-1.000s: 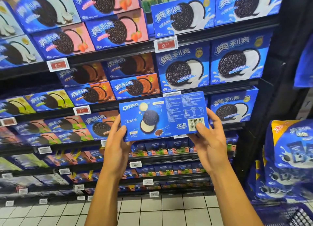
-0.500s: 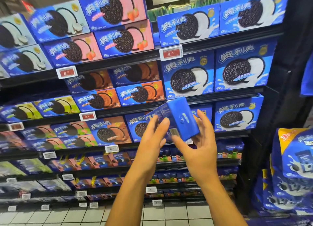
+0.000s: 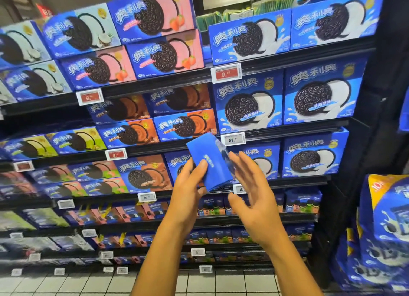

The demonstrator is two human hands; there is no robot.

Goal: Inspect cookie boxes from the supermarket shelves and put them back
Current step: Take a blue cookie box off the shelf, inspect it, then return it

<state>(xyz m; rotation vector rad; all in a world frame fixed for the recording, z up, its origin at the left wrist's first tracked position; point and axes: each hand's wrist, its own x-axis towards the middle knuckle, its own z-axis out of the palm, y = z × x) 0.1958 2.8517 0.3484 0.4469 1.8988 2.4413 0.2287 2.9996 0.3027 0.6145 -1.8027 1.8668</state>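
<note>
Now the left hand (image 3: pixel 190 185) fingers (image 3: pixel 202 166) pinch the blue cookie box (image 3: pixel 211 162), thumb underneath. Right hand (image 3: pixel 252 191) has let go, fingers spread loose just beside the box's right edge. Box was flat w/ the barcode side up a sec ago, now turned end-on and tilted: back panel's been checked, probably next face or back to the shelf. Beyond the fingers, a gap in the row (image 3: pixel 194 162). Price tag (image 3: pixel 232 138) just above, stocked boxes crowd both sides.
</note>
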